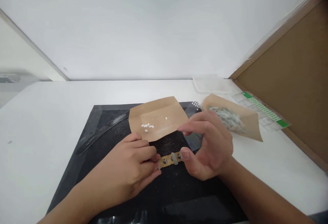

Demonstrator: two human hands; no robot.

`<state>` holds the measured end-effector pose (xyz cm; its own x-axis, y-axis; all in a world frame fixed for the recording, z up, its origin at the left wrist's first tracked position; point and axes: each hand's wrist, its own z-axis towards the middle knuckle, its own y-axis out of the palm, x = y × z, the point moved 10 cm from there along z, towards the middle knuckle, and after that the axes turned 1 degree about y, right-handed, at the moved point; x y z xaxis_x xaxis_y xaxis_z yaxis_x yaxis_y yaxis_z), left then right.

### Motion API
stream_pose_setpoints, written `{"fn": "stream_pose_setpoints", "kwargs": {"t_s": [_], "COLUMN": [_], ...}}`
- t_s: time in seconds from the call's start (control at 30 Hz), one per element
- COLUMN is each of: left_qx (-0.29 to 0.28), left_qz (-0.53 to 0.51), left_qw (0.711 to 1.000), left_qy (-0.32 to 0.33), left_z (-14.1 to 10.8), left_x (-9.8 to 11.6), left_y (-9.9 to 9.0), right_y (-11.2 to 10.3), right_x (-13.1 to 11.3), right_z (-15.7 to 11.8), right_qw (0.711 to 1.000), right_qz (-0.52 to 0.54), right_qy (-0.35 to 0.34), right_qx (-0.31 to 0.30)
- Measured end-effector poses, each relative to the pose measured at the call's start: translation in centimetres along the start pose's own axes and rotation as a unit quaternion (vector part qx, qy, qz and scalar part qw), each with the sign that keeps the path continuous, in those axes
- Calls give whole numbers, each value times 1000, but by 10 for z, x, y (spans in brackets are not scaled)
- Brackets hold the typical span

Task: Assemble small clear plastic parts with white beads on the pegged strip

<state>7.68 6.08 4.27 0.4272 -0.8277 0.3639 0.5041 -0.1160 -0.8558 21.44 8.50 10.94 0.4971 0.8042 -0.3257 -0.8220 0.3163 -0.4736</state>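
Pinching yellow metal-studded strip (168, 160) by hidden end in left hand (130, 162); spreading right hand (215, 145), thumb apart from fingers, strip contact unclear.

No text, label, brand, number or sign can be read anywhere in the view.

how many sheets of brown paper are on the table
2. One sheet lies across the back of the black mat, with small white bits on it; the other sheet is further right, holding a heap of pale pieces.
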Motion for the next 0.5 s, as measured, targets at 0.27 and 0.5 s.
{"fn": "stream_pose_setpoints", "kwargs": {"t_s": [0.27, 0.5], "left_qx": [0, 4], "left_qz": [6, 14], "left_qw": [1000, 1000], "left_qy": [-9, -3], "left_z": [2, 3], "left_x": [3, 5], "left_y": [3, 5], "right_y": [-2, 1], "right_x": [4, 7], "right_z": [-8, -9], "right_qw": [999, 1000], "right_qz": [8, 6], "right_qy": [11, 10], "right_qx": [38, 15]}}
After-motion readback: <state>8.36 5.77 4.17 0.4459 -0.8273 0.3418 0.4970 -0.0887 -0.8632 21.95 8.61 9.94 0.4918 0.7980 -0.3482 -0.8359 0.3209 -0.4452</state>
